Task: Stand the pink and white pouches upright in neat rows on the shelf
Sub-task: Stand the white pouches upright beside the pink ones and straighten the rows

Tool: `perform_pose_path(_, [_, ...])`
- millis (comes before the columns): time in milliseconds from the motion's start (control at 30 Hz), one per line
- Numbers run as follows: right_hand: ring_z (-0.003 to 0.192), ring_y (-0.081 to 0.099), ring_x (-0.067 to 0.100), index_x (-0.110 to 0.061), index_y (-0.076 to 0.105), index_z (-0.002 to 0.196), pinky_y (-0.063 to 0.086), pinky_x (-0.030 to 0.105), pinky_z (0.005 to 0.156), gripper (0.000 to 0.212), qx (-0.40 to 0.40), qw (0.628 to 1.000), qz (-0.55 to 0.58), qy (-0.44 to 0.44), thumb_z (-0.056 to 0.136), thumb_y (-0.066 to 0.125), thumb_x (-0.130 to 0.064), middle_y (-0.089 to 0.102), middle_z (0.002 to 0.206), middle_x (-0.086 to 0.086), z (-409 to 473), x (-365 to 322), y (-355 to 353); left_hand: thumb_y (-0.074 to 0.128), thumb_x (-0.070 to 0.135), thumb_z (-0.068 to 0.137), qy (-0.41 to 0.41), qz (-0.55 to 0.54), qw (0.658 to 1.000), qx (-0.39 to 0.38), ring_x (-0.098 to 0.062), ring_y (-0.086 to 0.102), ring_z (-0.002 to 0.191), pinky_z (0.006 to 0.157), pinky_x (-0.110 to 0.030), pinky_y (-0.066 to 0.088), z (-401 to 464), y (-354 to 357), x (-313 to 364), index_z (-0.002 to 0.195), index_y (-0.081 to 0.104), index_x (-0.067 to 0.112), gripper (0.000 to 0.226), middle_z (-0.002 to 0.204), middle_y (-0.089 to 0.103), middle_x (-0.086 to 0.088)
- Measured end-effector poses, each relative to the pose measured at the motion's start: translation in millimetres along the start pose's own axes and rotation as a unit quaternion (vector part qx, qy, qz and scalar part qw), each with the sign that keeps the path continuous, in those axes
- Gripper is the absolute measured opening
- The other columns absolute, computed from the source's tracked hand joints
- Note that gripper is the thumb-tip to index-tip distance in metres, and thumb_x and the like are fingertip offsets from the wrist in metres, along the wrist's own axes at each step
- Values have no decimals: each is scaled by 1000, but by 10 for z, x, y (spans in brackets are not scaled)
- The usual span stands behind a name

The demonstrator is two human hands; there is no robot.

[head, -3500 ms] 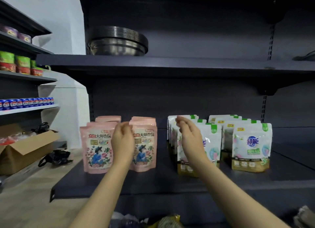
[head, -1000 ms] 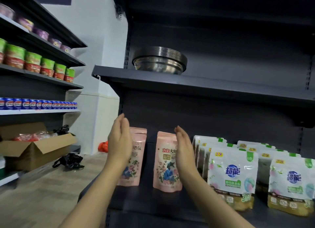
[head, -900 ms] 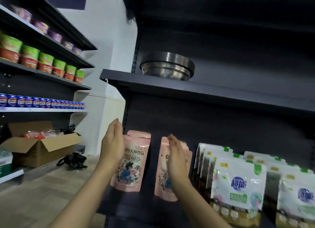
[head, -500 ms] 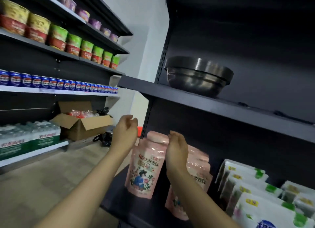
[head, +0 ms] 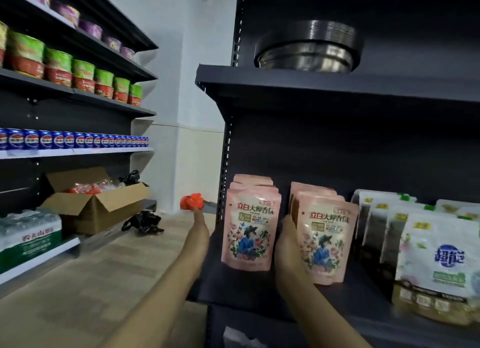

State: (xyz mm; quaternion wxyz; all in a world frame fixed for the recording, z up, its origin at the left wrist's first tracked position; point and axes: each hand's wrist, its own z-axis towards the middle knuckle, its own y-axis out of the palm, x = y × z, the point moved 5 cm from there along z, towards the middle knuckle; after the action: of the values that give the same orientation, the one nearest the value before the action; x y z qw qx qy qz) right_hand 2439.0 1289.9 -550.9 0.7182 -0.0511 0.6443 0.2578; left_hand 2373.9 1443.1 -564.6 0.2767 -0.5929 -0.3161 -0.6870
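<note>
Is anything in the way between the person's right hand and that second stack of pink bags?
Nothing visible is. The right hand already rests against the left edge of the right pink pouch row. The left pink pouch row stands apart to its left, with a bare strip of shelf between.

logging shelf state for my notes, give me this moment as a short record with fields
shelf: dark metal shelf, pouches standing on it
pink pouches: two upright rows, left row and right row, a gap between them
white pouches: upright rows to the right of the pink ones
right hand: against the left side of the right pink row
left hand: hidden behind the left pink row, only the forearm shows
upper shelf: stacked metal pans
</note>
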Motion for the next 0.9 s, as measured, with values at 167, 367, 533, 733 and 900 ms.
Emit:
perform_pose_path(167, [85,59,21,-22,60,91,43,38,87,34,-25,995,73,66,101,30,-35,64,94,6,24,201,-22,5,76,80,-42,-60,991,-108,-29,54,122,111,-46,35,248,199,-421,120,59,16,90,128,59,-16])
perform_pose_path(367, [102,58,35,-13,62,99,42,45,85,43,-31,984,136,109,100,29,-40,64,107,19,295,368,37,0,63,88,-2,-54,983,-178,-20,70,90,101,-49,45,425,391,-506,98,68,28,76,87,76,0])
perform_pose_path(533, [93,62,32,-13,66,96,46,49,94,49,-42,988,98,108,101,25,-40,68,92,14,364,449,24,3,64,88,-8,-30,988,-154,-18,71,88,71,-30,56,615,393,-614,119,60,27,74,98,74,-2])
perform_pose_path(733, [102,64,34,-10,68,103,48,47,93,44,-39,993,59,97,100,30,-33,71,105,17,403,510,19,7,60,92,-8,-32,989,-142,-18,71,89,75,-31,55,661,374,-674,117,62,27,69,94,75,-1])
perform_pose_path(900, [100,67,34,-8,68,106,48,49,96,41,-49,994,38,89,98,34,-31,72,105,17,422,529,30,6,58,94,-16,-24,989,-146,-13,71,82,68,-27,54,662,362,-686,112,63,29,66,91,75,2])
